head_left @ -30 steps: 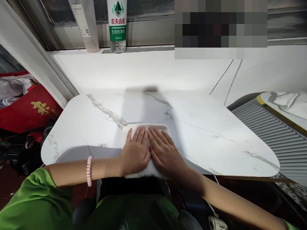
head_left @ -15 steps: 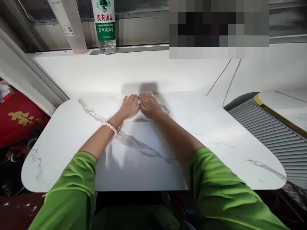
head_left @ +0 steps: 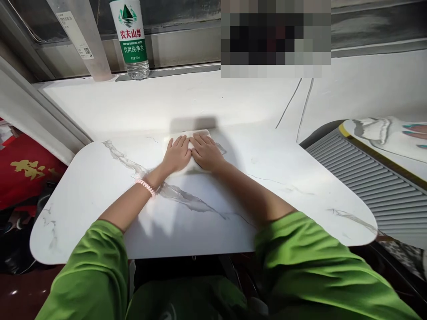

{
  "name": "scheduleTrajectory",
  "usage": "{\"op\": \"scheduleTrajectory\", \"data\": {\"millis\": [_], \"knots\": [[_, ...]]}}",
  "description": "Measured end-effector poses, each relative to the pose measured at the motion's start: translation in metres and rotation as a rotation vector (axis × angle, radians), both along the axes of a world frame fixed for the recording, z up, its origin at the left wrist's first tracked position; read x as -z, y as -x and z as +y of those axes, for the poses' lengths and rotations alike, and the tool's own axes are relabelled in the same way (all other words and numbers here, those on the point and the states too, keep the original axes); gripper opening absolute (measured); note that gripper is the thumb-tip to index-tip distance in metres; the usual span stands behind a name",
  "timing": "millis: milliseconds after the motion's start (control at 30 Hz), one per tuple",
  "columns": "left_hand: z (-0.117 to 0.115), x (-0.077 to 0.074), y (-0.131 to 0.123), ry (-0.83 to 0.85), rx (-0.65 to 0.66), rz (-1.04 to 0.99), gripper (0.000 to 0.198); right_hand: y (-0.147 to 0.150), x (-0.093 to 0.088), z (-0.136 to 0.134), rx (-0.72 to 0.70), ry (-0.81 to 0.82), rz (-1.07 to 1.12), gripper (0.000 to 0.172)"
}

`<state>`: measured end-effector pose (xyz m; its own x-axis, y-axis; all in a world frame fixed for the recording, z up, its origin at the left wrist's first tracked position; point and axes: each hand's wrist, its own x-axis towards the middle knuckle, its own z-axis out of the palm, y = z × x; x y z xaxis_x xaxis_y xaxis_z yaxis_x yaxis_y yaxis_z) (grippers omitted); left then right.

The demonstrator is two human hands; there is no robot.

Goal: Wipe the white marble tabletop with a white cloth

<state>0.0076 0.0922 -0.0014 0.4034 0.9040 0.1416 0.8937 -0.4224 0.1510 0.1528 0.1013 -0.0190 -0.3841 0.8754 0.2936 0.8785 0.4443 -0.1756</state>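
My left hand (head_left: 177, 154) lies flat with its fingers stretched out on a folded white cloth (head_left: 192, 168). Beside it, thumbs almost touching, my right hand (head_left: 207, 152) also presses flat on the cloth. Both hands cover most of the cloth, which rests on a white marble-patterned table (head_left: 96, 186) close to the wall. A pink coiled band (head_left: 146, 187) circles my left wrist.
On the sill behind stand a water bottle (head_left: 133, 49) and a frosted tall container (head_left: 85, 44). A red bag (head_left: 30, 164) is at left. Past a ribbed grey panel (head_left: 353, 178), another person's hand (head_left: 416, 129) with teal nails rests near a whitish cloth (head_left: 375, 129).
The view has shifted and tilted slightly. My hands stay flat on the cloth near the wall. At the right edge, another person's hand and a whitish cloth have come into view.
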Motion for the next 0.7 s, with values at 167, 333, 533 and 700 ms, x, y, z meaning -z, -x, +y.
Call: {"op": "scheduleTrajectory", "data": {"millis": [167, 333, 533, 700], "knots": [[-0.081, 0.001, -0.027, 0.002, 0.002, -0.018, 0.055, -0.036, 0.003, -0.081, -0.082, -0.032, -0.049, 0.056], [-0.156, 0.001, -0.060, 0.030, 0.122, 0.016, 0.059, -0.079, 0.008, -0.167, -0.109, -0.153, -0.033, 0.054], [-0.180, -0.002, -0.097, 0.080, 0.263, 0.029, 0.062, -0.121, 0.007, -0.209, -0.035, -0.140, -0.024, 0.054], [-0.156, -0.004, -0.114, 0.119, 0.269, 0.015, 0.061, -0.138, 0.012, -0.182, 0.000, -0.127, -0.065, 0.053]]}}
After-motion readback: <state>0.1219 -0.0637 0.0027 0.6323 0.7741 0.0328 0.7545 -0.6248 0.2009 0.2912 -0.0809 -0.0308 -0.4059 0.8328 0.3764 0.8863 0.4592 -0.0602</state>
